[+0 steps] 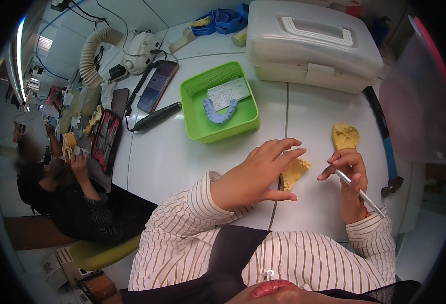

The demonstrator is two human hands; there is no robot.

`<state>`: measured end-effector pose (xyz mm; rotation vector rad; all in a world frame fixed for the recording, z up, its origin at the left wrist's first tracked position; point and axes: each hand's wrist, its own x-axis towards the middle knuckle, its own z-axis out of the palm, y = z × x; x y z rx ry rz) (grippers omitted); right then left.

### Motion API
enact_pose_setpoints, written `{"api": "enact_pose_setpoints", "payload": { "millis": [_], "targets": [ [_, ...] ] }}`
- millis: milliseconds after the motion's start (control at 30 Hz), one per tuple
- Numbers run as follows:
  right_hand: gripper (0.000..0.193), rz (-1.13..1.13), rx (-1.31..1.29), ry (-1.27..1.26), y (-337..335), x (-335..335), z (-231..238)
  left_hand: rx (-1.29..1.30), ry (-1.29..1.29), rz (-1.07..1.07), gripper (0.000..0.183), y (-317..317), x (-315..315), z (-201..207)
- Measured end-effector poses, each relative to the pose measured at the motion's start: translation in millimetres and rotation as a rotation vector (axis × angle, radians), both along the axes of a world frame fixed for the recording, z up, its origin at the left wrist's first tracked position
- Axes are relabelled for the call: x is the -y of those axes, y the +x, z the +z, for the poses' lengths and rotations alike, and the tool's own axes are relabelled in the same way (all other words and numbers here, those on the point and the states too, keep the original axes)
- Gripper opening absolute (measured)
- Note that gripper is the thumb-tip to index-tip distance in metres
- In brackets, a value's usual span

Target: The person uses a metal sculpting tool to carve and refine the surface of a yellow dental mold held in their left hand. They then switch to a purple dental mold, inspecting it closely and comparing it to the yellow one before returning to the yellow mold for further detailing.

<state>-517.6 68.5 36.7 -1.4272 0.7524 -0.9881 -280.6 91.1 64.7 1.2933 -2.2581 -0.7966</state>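
Observation:
My left hand [256, 175] is open over the white tabletop, its fingers spread above and beside a yellow dental cast [296, 174]. Part of that cast is hidden by the hand. Between the fingers of my right hand [352, 205] sits a slim silver pen-shaped tool [369, 200], slanting back toward my wrist. A second yellow dental cast [345, 136] lies just beyond the right hand. Farther off stands a green basket [223, 134], holding a light blue horseshoe-shaped dental arch [217, 117] and a folded printed paper [235, 90].
A hammer [388, 152] lies along the right side. At the back stands a white toolbox [314, 55], with blue trays [225, 21] to its left. A phone [158, 87] and a black corded handpiece [157, 116] lie left of the basket. Another person [81, 202] works at the left.

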Motion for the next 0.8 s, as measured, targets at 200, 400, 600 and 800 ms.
{"api": "enact_pose_setpoints", "payload": {
  "millis": [200,400,600,800],
  "targets": [
    [0.063,0.019,0.021,0.0,-1.6,-4.6,-0.3,0.064,-0.236,0.367,0.012,47.3,19.1,72.9],
    [0.066,0.078,0.015,0.043,-8.3,-9.3,-0.1,0.635,-0.068,0.453,0.024,71.4,56.0,57.5],
    [0.065,0.068,-0.004,0.046,-13.8,-10.6,-1.1,0.8,-0.092,0.382,0.028,61.5,58.4,40.0],
    [0.064,0.068,-0.012,0.056,-22.8,-12.0,5.6,0.514,-0.265,0.526,0.021,70.4,44.9,50.4]
  ]
}}
